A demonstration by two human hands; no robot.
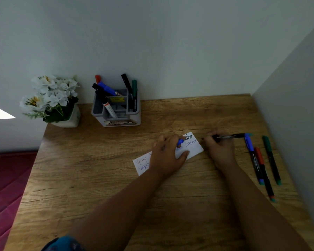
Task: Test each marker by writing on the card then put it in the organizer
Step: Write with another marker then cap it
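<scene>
A white card (192, 147) with handwritten words lies on the wooden desk (98, 169). My left hand (168, 154) presses on the card and holds a blue cap (180, 141) between its fingers. Just right of the card, my right hand (218, 147) grips a black marker (228, 136) lying nearly level, its end pointing right. On the desk to the right lie three markers: blue-capped (250, 151), red-capped (261, 165), green (271, 158). The grey organizer (116, 109) stands at the back holding several markers.
A white pot of white artificial flowers (51, 100) stands at the desk's back left corner. Walls close the desk at the back and right. A red mattress (7, 187) lies below the left edge.
</scene>
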